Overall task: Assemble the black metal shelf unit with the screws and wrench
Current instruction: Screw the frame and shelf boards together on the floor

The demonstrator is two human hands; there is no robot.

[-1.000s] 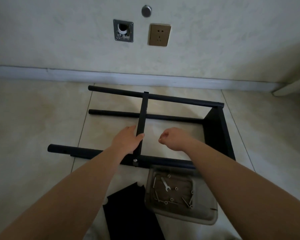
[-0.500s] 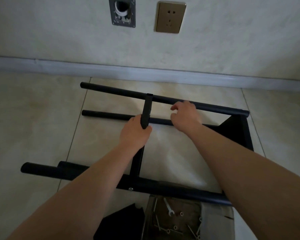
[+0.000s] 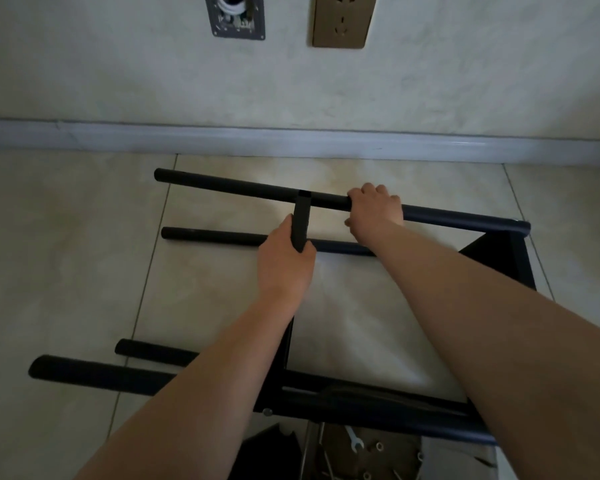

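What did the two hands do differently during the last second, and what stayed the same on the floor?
The right hand, a loose fist over the frame's middle a second ago, reached to the far tube and now grips it. The left hand slid up the flat crossbar toward the far tube and curls round it. The frame lies on the tiles as before; the wrench stays in its tray.

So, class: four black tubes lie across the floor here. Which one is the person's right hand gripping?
The far tube, nearest the wall. The right hand wraps round it beside the crossbar; no hand touches the others.
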